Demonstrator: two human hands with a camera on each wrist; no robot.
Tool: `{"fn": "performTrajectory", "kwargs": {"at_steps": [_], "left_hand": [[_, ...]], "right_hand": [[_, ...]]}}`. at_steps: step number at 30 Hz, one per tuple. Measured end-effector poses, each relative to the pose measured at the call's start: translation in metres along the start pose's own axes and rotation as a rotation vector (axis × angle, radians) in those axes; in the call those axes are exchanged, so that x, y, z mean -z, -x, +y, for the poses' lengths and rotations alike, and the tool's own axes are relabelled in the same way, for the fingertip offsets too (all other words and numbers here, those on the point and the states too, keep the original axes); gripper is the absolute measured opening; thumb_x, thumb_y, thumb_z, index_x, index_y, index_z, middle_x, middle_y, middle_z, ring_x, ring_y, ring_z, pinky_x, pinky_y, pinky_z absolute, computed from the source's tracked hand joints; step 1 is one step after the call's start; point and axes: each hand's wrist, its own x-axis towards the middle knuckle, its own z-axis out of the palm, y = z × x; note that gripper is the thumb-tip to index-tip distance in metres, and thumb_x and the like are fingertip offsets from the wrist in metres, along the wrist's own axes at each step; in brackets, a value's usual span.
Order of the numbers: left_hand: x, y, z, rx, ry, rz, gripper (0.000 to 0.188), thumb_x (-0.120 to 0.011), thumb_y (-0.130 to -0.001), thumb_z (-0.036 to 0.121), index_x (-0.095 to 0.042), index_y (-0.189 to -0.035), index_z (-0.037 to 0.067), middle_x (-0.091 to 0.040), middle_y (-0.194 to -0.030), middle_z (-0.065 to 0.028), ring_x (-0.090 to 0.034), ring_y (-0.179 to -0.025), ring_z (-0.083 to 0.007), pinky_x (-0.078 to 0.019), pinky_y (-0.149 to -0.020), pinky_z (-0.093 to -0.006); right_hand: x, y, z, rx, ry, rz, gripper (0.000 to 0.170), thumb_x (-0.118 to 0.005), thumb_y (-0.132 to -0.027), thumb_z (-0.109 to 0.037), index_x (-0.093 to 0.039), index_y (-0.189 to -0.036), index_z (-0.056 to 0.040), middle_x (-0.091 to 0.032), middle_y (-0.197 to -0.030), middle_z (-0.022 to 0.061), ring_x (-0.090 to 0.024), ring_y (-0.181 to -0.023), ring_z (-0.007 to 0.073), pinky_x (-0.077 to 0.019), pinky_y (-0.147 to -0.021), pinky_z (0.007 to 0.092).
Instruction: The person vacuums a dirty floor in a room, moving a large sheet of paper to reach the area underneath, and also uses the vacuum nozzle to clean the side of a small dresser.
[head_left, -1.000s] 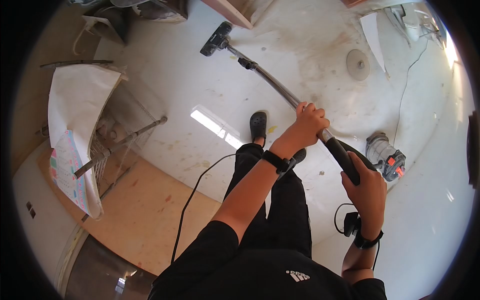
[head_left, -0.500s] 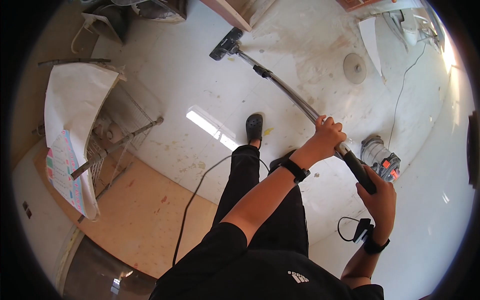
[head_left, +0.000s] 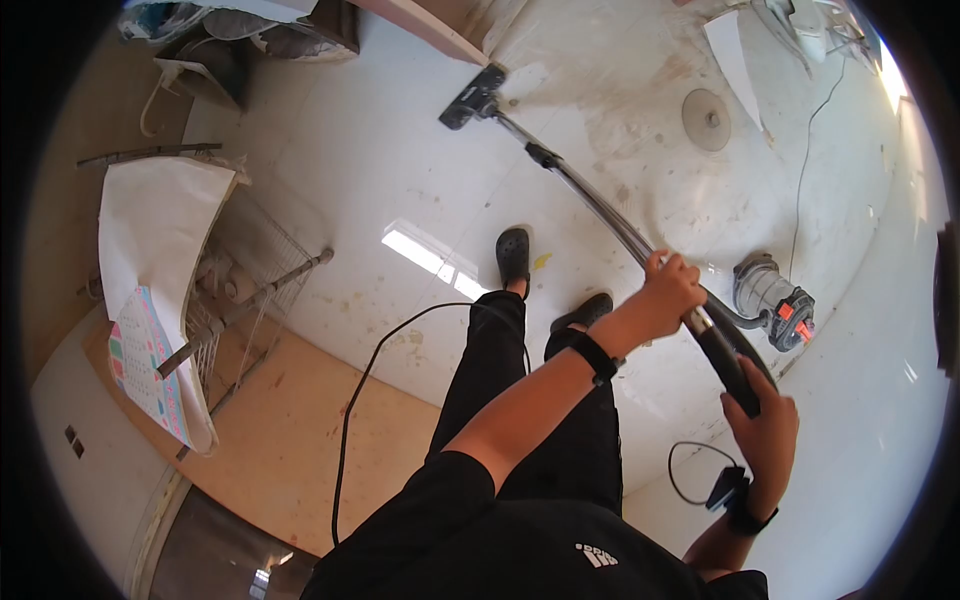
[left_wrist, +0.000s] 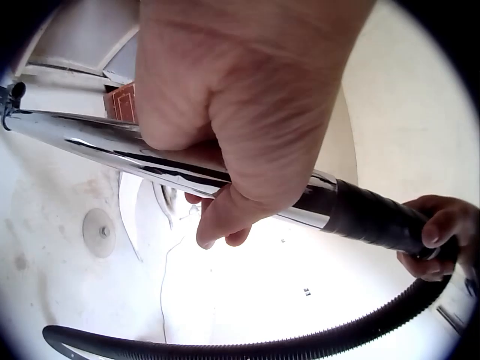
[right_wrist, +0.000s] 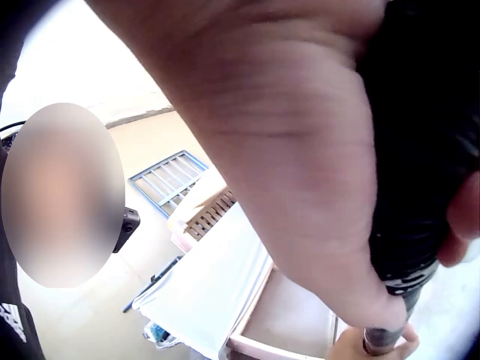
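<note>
My left hand [head_left: 660,305] grips the shiny metal tube [head_left: 600,205] of a vacuum cleaner, its thumb and fingers wrapped round it in the left wrist view. Behind it, my right hand [head_left: 765,430] holds the black handle [head_left: 728,365] at the tube's upper end. The black floor head [head_left: 472,97] lies on the pale floor at the far end, right by the corner of a wooden furniture board [head_left: 425,28]. A ribbed black hose [left_wrist: 225,349] curves away from the handle. The clear and grey vacuum body [head_left: 772,302] sits on the floor to the right.
A wire rack [head_left: 265,250] with a white sheet [head_left: 160,215] over it stands at left. A black cord [head_left: 350,400] loops beside my legs. A round disc [head_left: 706,120] and a thin cable [head_left: 800,190] lie on the stained floor. A shoe [head_left: 513,258] stands mid-floor.
The floor head has moved right and a little nearer, along the furniture board's corner. Both hands have shifted right and towards my body, keeping their hold on the tube and handle.
</note>
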Motion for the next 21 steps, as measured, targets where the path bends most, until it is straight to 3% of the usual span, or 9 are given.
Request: {"fn": "performTrajectory", "kwargs": {"at_steps": [1,4,7,11,13,15,21], "left_hand": [[0.0,0.001,0.008,-0.04,0.07,0.016,0.016,-0.062,-0.054,0.0,-0.056,-0.061,0.013,-0.052,-0.082,-0.0013,-0.047,-0.097,-0.0263,-0.0269,-0.091,-0.0525],[0.001,0.005,0.022,-0.105,0.022,-0.292,0.012,-0.064,-0.063,0.002,-0.063,-0.068,0.012,-0.053,-0.084,-0.0038,-0.048,-0.1,-0.0265,-0.0217,-0.1,-0.0566],[-0.002,0.007,0.018,-0.169,-0.049,-0.476,0.013,-0.065,-0.063,0.004,-0.066,-0.071,0.014,-0.054,-0.086,-0.0052,-0.049,-0.099,-0.0276,-0.0237,-0.099,-0.0576],[0.008,0.011,-0.013,-0.175,-0.217,-0.538,0.012,-0.067,-0.062,0.007,-0.067,-0.07,0.016,-0.055,-0.085,-0.0058,-0.051,-0.097,-0.0279,-0.0285,-0.102,-0.0501],[0.012,0.019,-0.041,-0.171,-0.337,-0.469,0.014,-0.066,-0.061,0.007,-0.066,-0.072,0.016,-0.054,-0.084,-0.0057,-0.052,-0.096,-0.027,-0.0274,-0.103,-0.0478],[0.033,0.023,-0.062,-0.158,-0.243,-0.398,0.015,-0.064,-0.062,0.006,-0.064,-0.074,0.014,-0.052,-0.083,-0.0054,-0.051,-0.097,-0.026,-0.0264,-0.103,-0.0485],[0.087,0.044,-0.07,-0.144,-0.328,-0.567,0.013,-0.061,-0.065,0.004,-0.061,-0.074,0.013,-0.052,-0.086,-0.0063,-0.049,-0.096,-0.026,-0.0292,-0.102,-0.0488]], "right_hand": [[-0.002,0.01,0.004,-0.015,-0.041,-0.008,0.049,-0.069,-0.07,-0.017,-0.058,-0.118,-0.0121,-0.063,-0.073,0.0192,-0.064,-0.064,0.0301,-0.0487,-0.062,0.0345],[-0.021,0.035,0.015,-0.139,-0.295,-0.075,0.048,-0.066,-0.073,-0.011,-0.055,-0.12,-0.0076,-0.06,-0.065,0.015,-0.057,-0.052,0.0157,-0.0463,-0.055,0.0295],[-0.046,0.042,0.016,-0.249,-0.522,-0.195,0.055,-0.063,-0.075,-0.01,-0.049,-0.127,-0.0073,-0.058,-0.062,0.0074,-0.054,-0.045,0.0118,-0.0454,-0.045,0.0275],[-0.078,0.023,0.006,-0.181,-0.715,-0.324,0.067,-0.064,-0.072,-0.011,-0.038,-0.134,-0.007,-0.059,-0.065,0.0074,-0.056,-0.047,0.0129,-0.0471,-0.047,0.0277],[-0.106,0.009,0.0,-0.112,-0.838,-0.353,0.072,-0.063,-0.073,-0.01,-0.032,-0.137,-0.0071,-0.06,-0.067,0.0083,-0.057,-0.047,0.0138,-0.0474,-0.047,0.0275],[-0.116,-0.004,-0.018,-0.079,-0.896,-0.455,0.078,-0.063,-0.072,-0.012,-0.024,-0.139,-0.0039,-0.062,-0.067,0.0123,-0.06,-0.048,0.0186,-0.0496,-0.05,0.0295],[-0.142,0.001,-0.049,0.079,-1.037,-0.507,0.081,-0.06,-0.071,-0.012,-0.018,-0.14,-0.0037,-0.06,-0.062,0.016,-0.062,-0.051,0.024,-0.0513,-0.055,0.0323]]}}
